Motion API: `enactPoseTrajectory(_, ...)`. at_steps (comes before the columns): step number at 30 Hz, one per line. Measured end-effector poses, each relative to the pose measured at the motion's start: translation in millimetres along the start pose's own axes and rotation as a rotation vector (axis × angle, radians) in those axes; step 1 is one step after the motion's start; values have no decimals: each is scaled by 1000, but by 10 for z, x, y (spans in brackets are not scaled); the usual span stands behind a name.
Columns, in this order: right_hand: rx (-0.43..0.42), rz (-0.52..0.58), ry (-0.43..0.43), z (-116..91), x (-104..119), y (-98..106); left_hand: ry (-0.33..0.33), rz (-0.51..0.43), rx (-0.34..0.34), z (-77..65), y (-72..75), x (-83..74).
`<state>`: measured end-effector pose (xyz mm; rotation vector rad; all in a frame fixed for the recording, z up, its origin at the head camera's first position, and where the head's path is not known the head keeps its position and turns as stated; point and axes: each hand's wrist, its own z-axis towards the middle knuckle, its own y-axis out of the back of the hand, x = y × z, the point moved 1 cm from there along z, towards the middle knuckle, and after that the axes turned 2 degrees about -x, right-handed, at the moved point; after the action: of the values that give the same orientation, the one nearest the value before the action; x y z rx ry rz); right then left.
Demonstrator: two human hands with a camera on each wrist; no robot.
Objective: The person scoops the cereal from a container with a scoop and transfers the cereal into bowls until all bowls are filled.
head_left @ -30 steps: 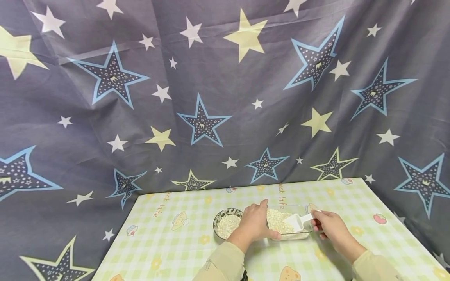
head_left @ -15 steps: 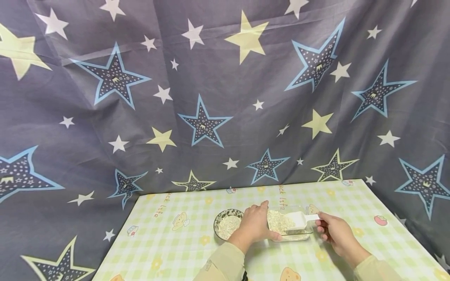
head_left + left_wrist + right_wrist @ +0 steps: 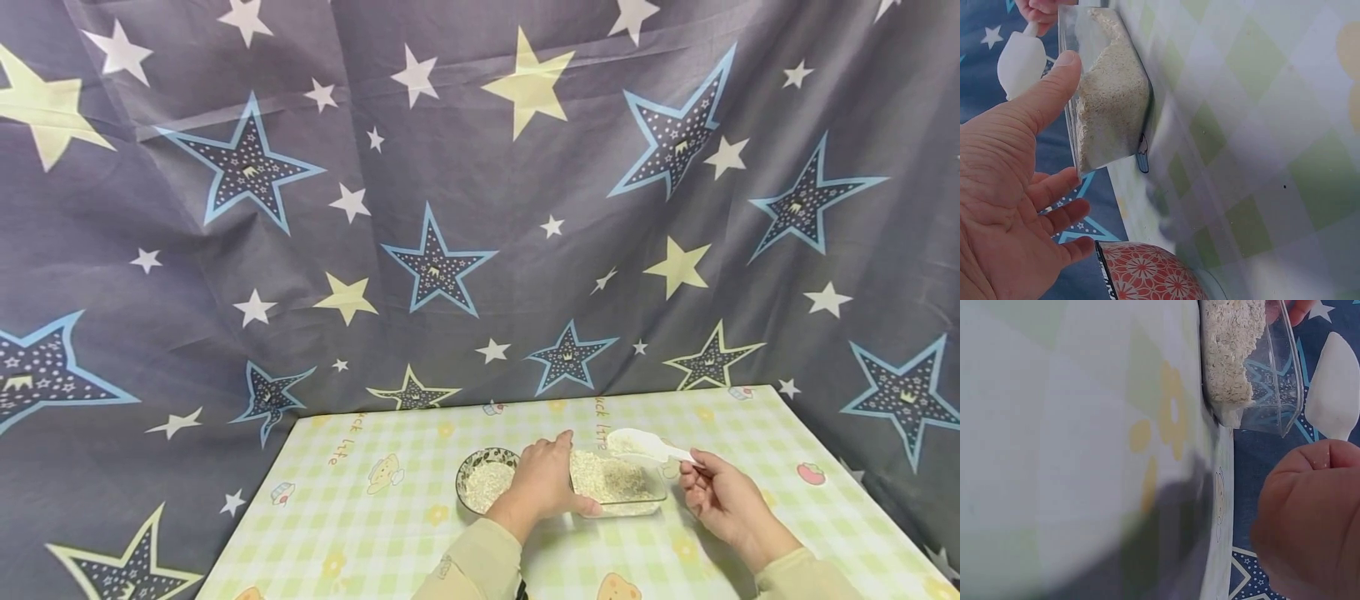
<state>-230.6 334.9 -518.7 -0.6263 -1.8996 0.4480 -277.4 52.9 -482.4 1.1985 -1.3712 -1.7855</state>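
In the head view my right hand (image 3: 723,500) grips the handle of a white scoop (image 3: 648,445), raised over a clear rectangular container (image 3: 626,508). Oat flakes lie in the scoop's bowl. Inside the container more oat flakes (image 3: 596,475) are heaped, thinner at the right end. My left hand (image 3: 545,477) holds the container's left end, thumb on the near wall (image 3: 1113,119) and fingers toward the far side. Just left of that hand is a patterned bowl (image 3: 459,485) with oat flakes (image 3: 486,483) in it; its outside is red with white flowers (image 3: 1154,275) in the left wrist view.
A green-and-white checked cloth (image 3: 375,542) with printed cartoons covers the table. Behind and beside the table hangs a dark curtain (image 3: 480,317) with stars. The bowl stands close beside the container, partly behind my left wrist.
My right hand has lifted the scoop up out of the heaped oats, slightly to the right, and it now carries flakes above the container. The left hand stays in place.
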Motion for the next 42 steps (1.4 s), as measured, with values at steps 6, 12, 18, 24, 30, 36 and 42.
enactPoseTrajectory(6,6,-5,0,-3,-1,-61,-10,-5,-12,-41,9,43)
enactPoseTrajectory(12,33,-9,-2,-1,31,-151,-32,-73,-39,-117,70,208)
enactPoseTrajectory(18,51,-42,15,13,82,-240,-17,-100,-79,-238,223,538)
enactPoseTrajectory(24,93,-63,37,17,111,-373,12,-162,-102,-431,340,959)
enactPoseTrajectory(30,124,-99,61,37,96,-575,55,-205,-146,-621,339,1300)
enactPoseTrajectory(36,118,-109,59,90,30,-798,61,-210,-170,-752,304,1428)
enactPoseTrajectory(42,128,-153,59,148,-69,-1014,54,-204,-175,-800,241,1489)
